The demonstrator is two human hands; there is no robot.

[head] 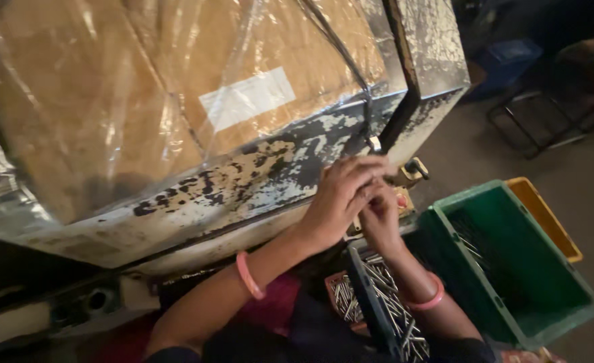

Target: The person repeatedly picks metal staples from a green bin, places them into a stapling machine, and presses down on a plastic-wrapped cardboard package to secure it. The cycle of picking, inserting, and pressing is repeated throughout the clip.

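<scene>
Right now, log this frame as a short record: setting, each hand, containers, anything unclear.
Setting: worn metal machine with flaking paint, its top covered by clear plastic sheet
Left hand: raised at the machine's corner, fingers curled, pink bangle on the wrist
Right hand: just under the left hand, touching it, pink bangle on the wrist
Held item: hidden by the fingers
Containers: tray of metal pins below the hands; green crate beside it, yellow crate behind
Unclear: what the fingers work on

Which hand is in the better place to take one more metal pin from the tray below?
Probably the right hand: it is lower, directly above the tray of pins. The left hand lies over it, higher, near the worn metal machine.
</scene>
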